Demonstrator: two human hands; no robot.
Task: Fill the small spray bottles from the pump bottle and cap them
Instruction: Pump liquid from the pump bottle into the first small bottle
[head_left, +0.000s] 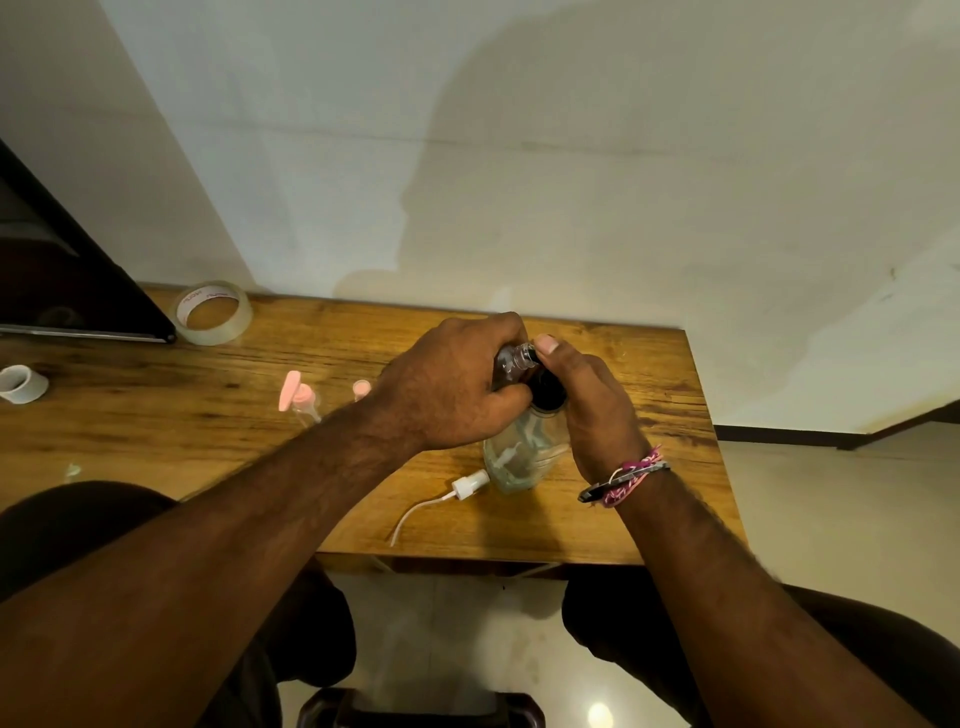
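A clear pump bottle (522, 452) with a black pump head (546, 391) stands on the wooden table (260, 467). My left hand (452, 384) grips a small clear spray bottle (511, 359), tilted with its open neck at the pump's spout. My right hand (592, 410) wraps around the black pump head, thumb near the small bottle's neck. A white spray cap with its dip tube (470, 484) lies on the table just left of the pump bottle. Two small bottles with pink caps (301, 399) (360, 388) lie farther left, the second partly hidden by my left arm.
A roll of clear tape (212, 313) sits at the table's back left beside a dark slanted object (78, 291). A small white ring (22, 383) lies at the far left. The wall stands right behind the table, whose right edge drops to the floor.
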